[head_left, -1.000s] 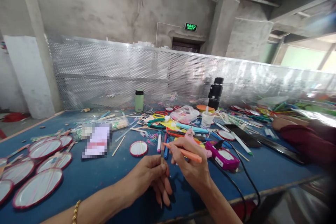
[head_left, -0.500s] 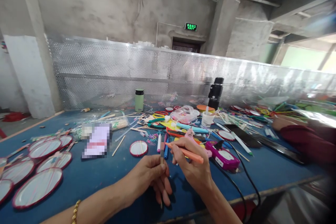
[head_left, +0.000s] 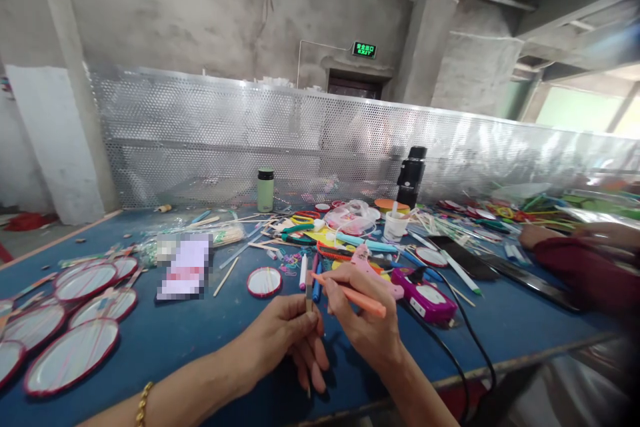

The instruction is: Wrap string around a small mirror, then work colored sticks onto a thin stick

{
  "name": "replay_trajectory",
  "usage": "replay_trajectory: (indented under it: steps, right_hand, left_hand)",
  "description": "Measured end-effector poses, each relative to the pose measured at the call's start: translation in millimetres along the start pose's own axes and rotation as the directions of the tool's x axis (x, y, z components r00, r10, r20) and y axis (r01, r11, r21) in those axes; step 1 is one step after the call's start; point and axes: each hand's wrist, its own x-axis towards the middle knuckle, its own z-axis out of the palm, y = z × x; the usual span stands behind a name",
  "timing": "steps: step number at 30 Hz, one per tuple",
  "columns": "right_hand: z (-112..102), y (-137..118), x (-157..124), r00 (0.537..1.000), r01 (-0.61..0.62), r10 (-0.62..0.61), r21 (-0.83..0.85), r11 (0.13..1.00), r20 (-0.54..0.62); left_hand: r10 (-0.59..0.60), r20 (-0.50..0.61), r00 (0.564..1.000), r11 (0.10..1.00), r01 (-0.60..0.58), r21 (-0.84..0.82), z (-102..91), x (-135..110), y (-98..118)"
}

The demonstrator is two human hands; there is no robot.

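My left hand (head_left: 293,340) is closed on a thin wooden stick (head_left: 309,293) held upright over the blue table (head_left: 200,333). My right hand (head_left: 367,323) pinches an orange marker (head_left: 353,295), its tip pointing left at the top of the stick. Both hands hover close together near the table's front edge. A gold bracelet (head_left: 144,403) sits on my left wrist.
Red-rimmed oval mirrors (head_left: 70,357) lie at the left, a small round one (head_left: 264,282) ahead. Markers, sticks, a pink glue gun (head_left: 373,268), a magenta device (head_left: 425,297) with black cable clutter the middle. A green flask (head_left: 265,191) stands behind. Another person's sleeve (head_left: 575,267) rests right.
My hands have stayed nearly in place; the marker tip shifted slightly against the stick. The other person's hand at the right moved a little.
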Motion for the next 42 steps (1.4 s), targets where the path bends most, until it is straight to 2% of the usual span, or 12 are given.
replay_trajectory:
  steps: [3, 7, 11, 15, 19, 24, 28, 33, 36, 42]
  right_hand:
    - [-0.3, 0.3, -1.1, 1.000, -0.002, 0.002, -0.001, 1.000, 0.029]
    - [-1.1, 0.5, -1.9, 1.000, -0.019, 0.019, 0.003, 1.000, -0.005]
    - [-1.3, 1.5, -1.8, 0.999, -0.025, 0.025, 0.014, 1.000, 0.034]
    - [-1.0, 2.9, -1.6, 1.000, -0.024, 0.023, 0.025, 0.999, 0.016]
    - [-0.6, 3.1, -1.5, 0.998, -0.015, 0.014, 0.025, 1.000, 0.057]
    - [-0.5, 1.6, -1.5, 0.999, -0.032, 0.031, 0.021, 0.999, 0.024]
    - [-0.9, 1.1, -1.9, 0.997, -0.003, 0.001, 0.019, 1.000, 0.077]
    - [-1.2, 3.3, -2.6, 0.997, -0.059, 0.058, 0.013, 0.998, 0.042]
    - [-1.7, 2.7, -1.7, 0.996, -0.036, 0.035, 0.016, 0.999, 0.079]
    - [-2.9, -0.2, 0.4, 0.999, -0.014, 0.014, 0.008, 1.000, 0.041]
  left_hand:
    - [0.004, -0.002, 1.000, 1.000, -0.004, 0.002, -0.2, -0.5, -0.8]
    - [0.003, 0.002, 1.000, 1.000, -0.003, 0.001, -0.5, -0.4, -1.1]
    - [0.003, 0.000, 1.000, 1.000, -0.003, -0.005, -1.4, 0.1, -0.6]
    - [0.000, 0.005, 1.000, 1.000, 0.000, -0.008, -1.8, 0.3, -1.3]
    - [-0.003, -0.001, 1.000, 1.000, 0.003, -0.006, -0.6, 0.6, -1.7]
    - [-0.006, -0.005, 1.000, 1.000, 0.006, 0.010, 1.0, 0.5, -0.3]
    - [-0.018, -0.010, 1.000, 1.000, 0.018, 0.014, 1.4, 0.1, 0.9]
    - [-0.009, -0.009, 1.000, 1.000, 0.009, 0.016, 1.5, -0.8, 2.2]
    - [-0.013, -0.011, 1.000, 1.000, 0.013, 0.015, 2.6, -1.5, 3.2]
    - [-0.019, -0.019, 1.000, 1.000, 0.020, 0.022, 2.5, -1.9, 4.5]
